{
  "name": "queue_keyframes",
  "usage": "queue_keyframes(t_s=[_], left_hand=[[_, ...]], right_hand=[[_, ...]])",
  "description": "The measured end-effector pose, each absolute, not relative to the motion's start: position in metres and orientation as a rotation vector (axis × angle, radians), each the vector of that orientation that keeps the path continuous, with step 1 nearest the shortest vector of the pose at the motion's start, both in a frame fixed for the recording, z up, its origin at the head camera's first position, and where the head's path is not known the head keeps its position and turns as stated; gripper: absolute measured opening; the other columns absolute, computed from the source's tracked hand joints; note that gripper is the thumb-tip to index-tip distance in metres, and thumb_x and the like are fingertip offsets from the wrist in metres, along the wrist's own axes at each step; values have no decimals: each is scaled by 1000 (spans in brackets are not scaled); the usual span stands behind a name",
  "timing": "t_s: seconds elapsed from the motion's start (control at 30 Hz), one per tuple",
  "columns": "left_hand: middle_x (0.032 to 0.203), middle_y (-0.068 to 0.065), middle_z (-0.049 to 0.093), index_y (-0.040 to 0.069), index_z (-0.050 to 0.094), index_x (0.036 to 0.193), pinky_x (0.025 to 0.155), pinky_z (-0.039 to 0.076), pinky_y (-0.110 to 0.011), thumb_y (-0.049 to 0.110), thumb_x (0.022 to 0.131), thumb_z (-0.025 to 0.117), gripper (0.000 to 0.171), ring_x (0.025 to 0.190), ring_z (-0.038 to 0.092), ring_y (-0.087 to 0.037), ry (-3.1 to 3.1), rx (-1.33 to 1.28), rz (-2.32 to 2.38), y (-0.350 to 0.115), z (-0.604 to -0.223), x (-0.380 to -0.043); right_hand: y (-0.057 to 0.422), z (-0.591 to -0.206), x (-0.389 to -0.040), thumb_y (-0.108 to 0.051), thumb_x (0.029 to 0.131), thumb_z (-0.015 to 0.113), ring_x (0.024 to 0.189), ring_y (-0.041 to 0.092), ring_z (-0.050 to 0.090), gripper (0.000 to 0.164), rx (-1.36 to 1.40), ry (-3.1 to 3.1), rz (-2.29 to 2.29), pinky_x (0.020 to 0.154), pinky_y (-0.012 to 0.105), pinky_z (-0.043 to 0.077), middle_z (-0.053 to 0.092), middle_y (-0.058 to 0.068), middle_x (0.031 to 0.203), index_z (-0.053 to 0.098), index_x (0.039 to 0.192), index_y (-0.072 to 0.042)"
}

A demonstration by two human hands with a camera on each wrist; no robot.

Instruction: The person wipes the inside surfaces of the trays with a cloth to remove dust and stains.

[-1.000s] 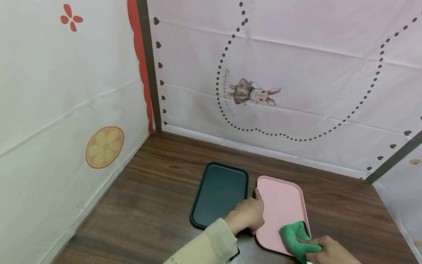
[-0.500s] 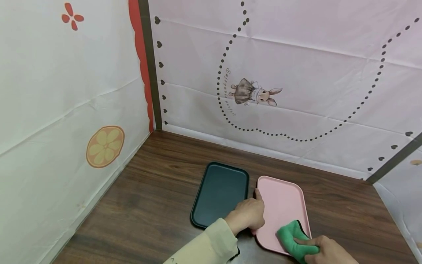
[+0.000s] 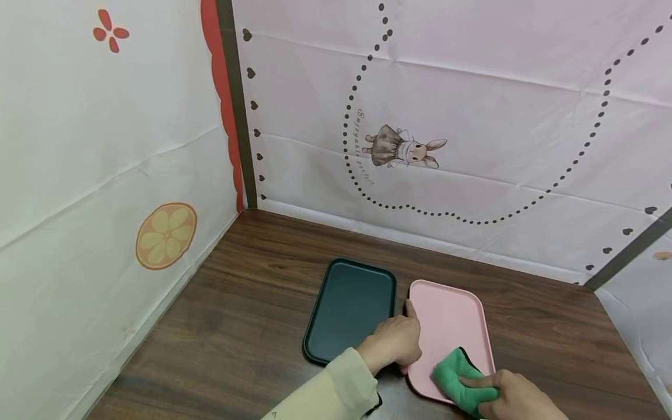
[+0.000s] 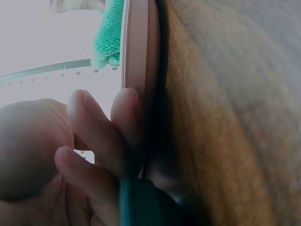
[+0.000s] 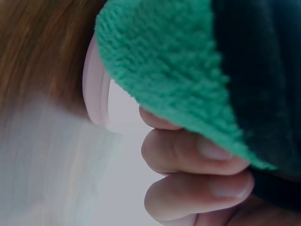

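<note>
A pink tray (image 3: 446, 326) lies flat on the wooden table. My left hand (image 3: 398, 341) rests at its left side, index finger stretched along the rim, the other fingers loosely bent. Up close in the left wrist view, fingertips (image 4: 127, 101) touch the tray's outer edge. With its fingers and thumb, my right hand (image 3: 517, 396) grips a bunched green cloth (image 3: 454, 376) with a dark border. The cloth lies on the tray's near end. In the right wrist view, the fuzzy cloth (image 5: 160, 61) covers part of the tray, and bent fingers (image 5: 188, 150) hold it.
A dark green tray (image 3: 349, 309) lies just left of the pink one, close beside my left wrist. The brown wooden table (image 3: 236, 309) extends to both sides. Printed sheets form a left wall (image 3: 79, 192) and a back wall (image 3: 304, 116).
My right hand and the green cloth have slid a little leftward across the tray's near end. The left hand and both trays have stayed in place.
</note>
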State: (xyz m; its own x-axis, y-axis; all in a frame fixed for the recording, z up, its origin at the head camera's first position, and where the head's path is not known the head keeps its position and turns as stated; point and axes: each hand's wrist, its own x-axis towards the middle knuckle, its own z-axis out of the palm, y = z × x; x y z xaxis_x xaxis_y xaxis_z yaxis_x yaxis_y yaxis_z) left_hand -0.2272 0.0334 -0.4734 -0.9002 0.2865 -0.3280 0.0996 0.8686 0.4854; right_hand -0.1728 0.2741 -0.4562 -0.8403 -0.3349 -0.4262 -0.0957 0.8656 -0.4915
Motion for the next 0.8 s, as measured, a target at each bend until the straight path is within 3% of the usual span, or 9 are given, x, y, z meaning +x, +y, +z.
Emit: queue_keyframes(t_s=[0.17, 0.4, 0.5, 0.67, 0.8], left_hand=[[43, 5, 59, 4, 13, 167, 45, 45, -26, 11, 92, 69, 94, 36, 58, -10, 2654, 289, 648, 33, -472, -227], [43, 4, 59, 4, 11, 167, 45, 45, -26, 12, 93, 68, 93, 36, 58, -10, 2651, 296, 646, 32, -472, -227], [44, 4, 60, 5, 11, 167, 46, 45, -26, 13, 94, 68, 93, 36, 58, -10, 2644, 290, 654, 32, -472, -227], [44, 4, 60, 6, 12, 167, 49, 45, -25, 13, 94, 68, 92, 36, 59, -10, 2640, 282, 661, 32, -472, -226], [44, 5, 60, 5, 11, 167, 49, 46, -24, 13, 94, 68, 92, 37, 58, -10, 2643, 283, 653, 32, -471, -226]], right_hand=[[270, -455, -172, -12, 76, 80, 82, 20, 54, 50, -334, 2518, -646, 65, 30, 43, 73, 21, 121, 79, 123, -28], [264, -455, -170, -7, 74, 77, 53, 8, 36, 53, -348, 2517, -710, 48, 24, 32, 71, 8, 105, 78, 124, -27], [261, -455, -171, -6, 75, 77, 57, 8, 41, 53, -356, 2527, -698, 50, 24, 35, 73, 9, 109, 79, 122, -29], [257, -455, -173, -7, 74, 79, 79, 15, 54, 52, -364, 2558, -638, 62, 27, 42, 73, 12, 125, 80, 118, -35], [254, -454, -174, -8, 73, 79, 87, 20, 57, 52, -348, 2567, -615, 66, 30, 44, 73, 13, 125, 80, 116, -38]])
